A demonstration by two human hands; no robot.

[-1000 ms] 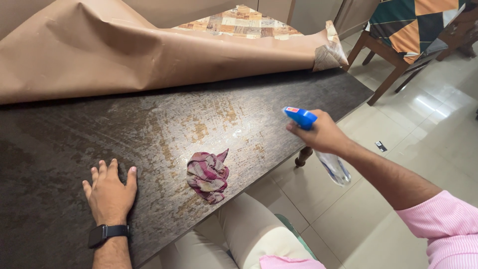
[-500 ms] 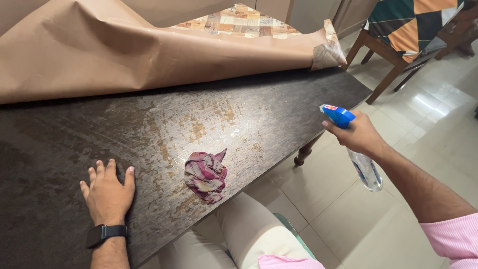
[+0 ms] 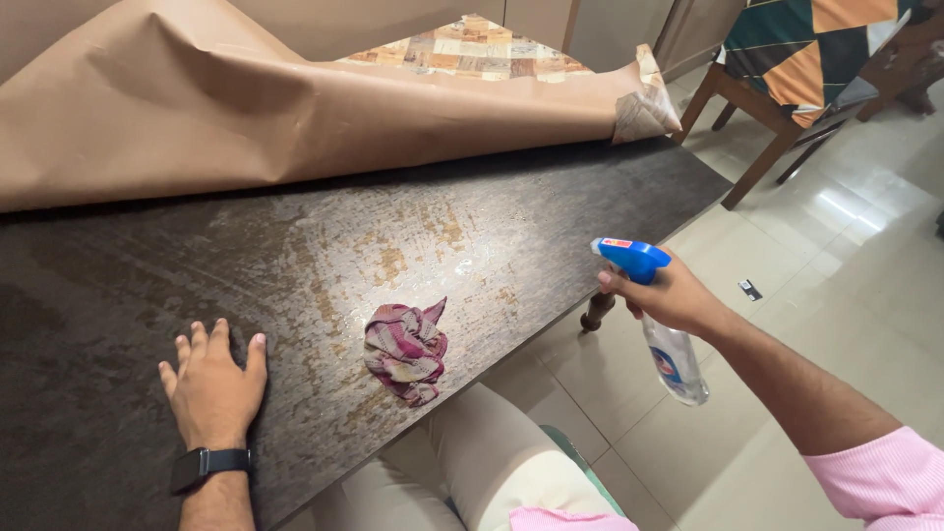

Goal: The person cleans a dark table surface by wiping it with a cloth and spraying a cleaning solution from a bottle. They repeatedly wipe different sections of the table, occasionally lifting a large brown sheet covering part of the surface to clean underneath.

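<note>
Blue-capped spray bottle (image 3: 657,315) gripped by right hand (image 3: 669,295) | left hand (image 3: 214,383) flat (fingers spread) on table (image 3: 551,206)

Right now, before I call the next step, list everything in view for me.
table: one, dark brown, worn pale patches, across the frame
cover sheet: one, tan, folded back over the table's far side
rag: one, maroon-striped, crumpled near the table's front edge
spray bottle: one, clear with blue head, beyond the table's right edge
chair: one, wooden, patterned cushion, top right
floor: pale glossy tiles
left hand: flat on the table, black watch
right hand: gripping the bottle
</note>
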